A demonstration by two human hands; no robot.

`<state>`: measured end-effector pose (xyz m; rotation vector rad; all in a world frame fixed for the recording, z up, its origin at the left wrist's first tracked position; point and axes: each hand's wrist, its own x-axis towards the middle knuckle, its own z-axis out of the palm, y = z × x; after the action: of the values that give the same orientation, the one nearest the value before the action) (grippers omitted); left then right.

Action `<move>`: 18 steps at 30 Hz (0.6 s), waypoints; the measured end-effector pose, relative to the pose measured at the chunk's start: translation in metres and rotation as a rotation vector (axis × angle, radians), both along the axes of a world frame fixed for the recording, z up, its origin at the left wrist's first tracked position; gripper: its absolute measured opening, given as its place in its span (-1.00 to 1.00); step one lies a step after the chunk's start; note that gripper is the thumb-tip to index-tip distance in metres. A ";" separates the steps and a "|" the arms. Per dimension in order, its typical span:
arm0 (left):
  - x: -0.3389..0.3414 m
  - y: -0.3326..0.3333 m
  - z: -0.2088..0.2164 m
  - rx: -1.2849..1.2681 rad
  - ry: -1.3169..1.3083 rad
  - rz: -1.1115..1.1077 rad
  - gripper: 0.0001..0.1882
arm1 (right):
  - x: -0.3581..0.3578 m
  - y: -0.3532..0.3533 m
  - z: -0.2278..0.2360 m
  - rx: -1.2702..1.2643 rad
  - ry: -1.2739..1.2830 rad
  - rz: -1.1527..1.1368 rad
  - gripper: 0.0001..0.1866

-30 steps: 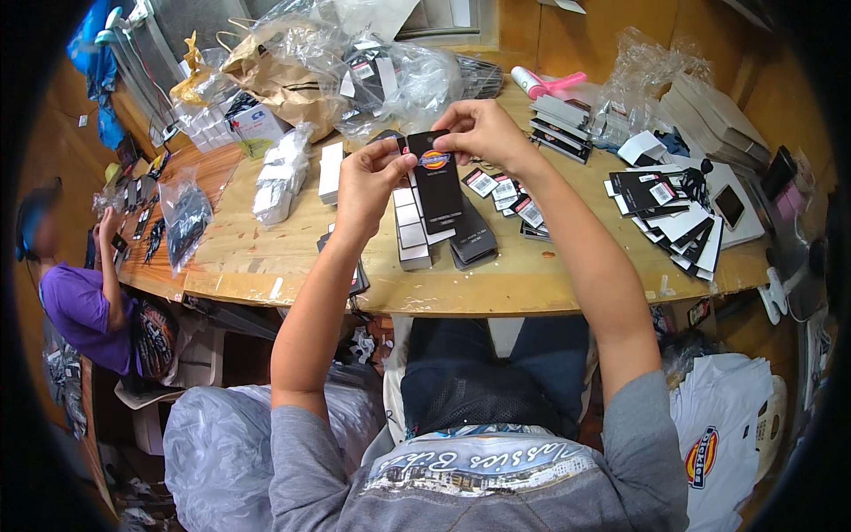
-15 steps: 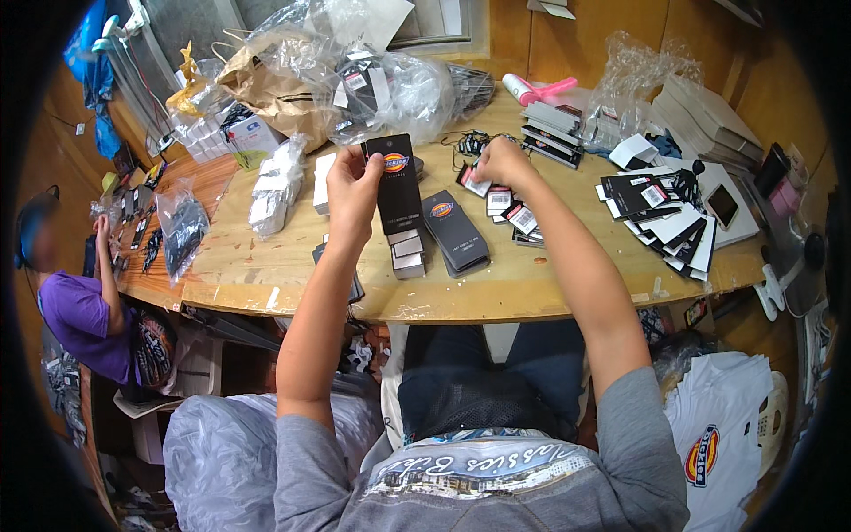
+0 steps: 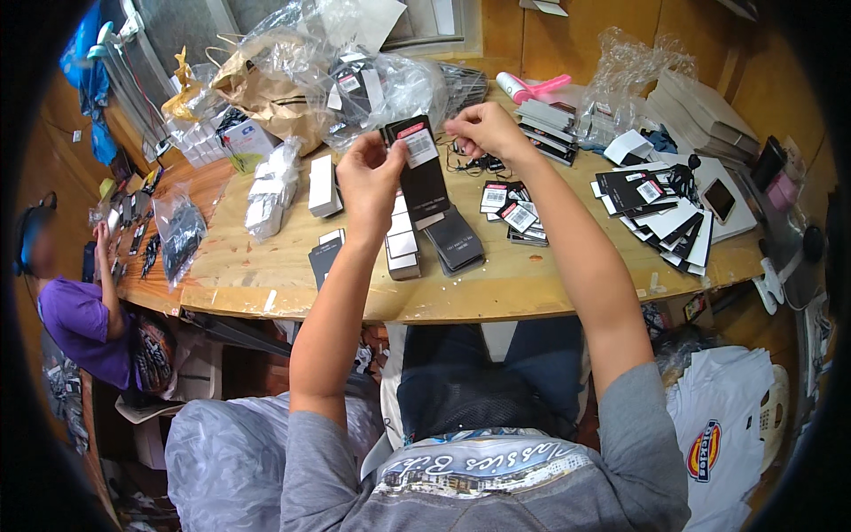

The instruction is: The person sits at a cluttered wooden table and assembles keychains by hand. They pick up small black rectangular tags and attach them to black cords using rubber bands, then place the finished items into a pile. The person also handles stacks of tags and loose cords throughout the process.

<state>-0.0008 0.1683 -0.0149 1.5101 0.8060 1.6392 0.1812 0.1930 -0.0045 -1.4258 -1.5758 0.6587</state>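
Observation:
My left hand (image 3: 372,177) is raised over the table, gripping a long black hang tag (image 3: 423,191) upright. A smaller black, red and white barcode tag (image 3: 417,144) lies against its upper part. Just right of the tag's top, my right hand (image 3: 489,133) has its fingertips pinched together; what they hold, if anything, is too small to tell. Thin black strings (image 3: 476,162) lie beneath that hand. Below the held tag stand a stack of dark grey hang tags (image 3: 456,241) and a stack of white-faced cards (image 3: 402,243). Small barcode tags (image 3: 516,215) are piled to the right.
Fanned-out tags (image 3: 667,213) and a phone (image 3: 717,200) lie at the right. Boxed cards (image 3: 547,131), a pink-handled lint roller (image 3: 529,88), plastic bags (image 3: 390,93) and a paper bag (image 3: 266,97) line the back. A person in purple (image 3: 81,321) sits at the left.
My right hand has brought a small barcode tag from the pile to the long hang tag, and is now beside its top. My left hand has shifted slightly right.

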 end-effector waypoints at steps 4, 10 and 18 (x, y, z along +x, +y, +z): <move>-0.016 -0.009 0.012 -0.088 0.034 0.007 -0.84 | 0.026 0.039 -0.056 0.111 -0.443 -0.107 -0.89; -0.032 -0.016 0.013 -0.152 -0.047 -0.108 -0.85 | 0.024 0.042 -0.058 0.282 -0.873 -0.065 -0.90; -0.026 -0.007 0.006 -0.225 -0.065 -0.274 -0.85 | 0.040 0.023 0.011 0.077 0.175 0.256 -0.83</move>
<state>-0.0265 0.1610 -0.0088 1.3368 0.6884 1.3419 0.2214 0.2160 0.0070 -1.0885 -1.6388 0.8399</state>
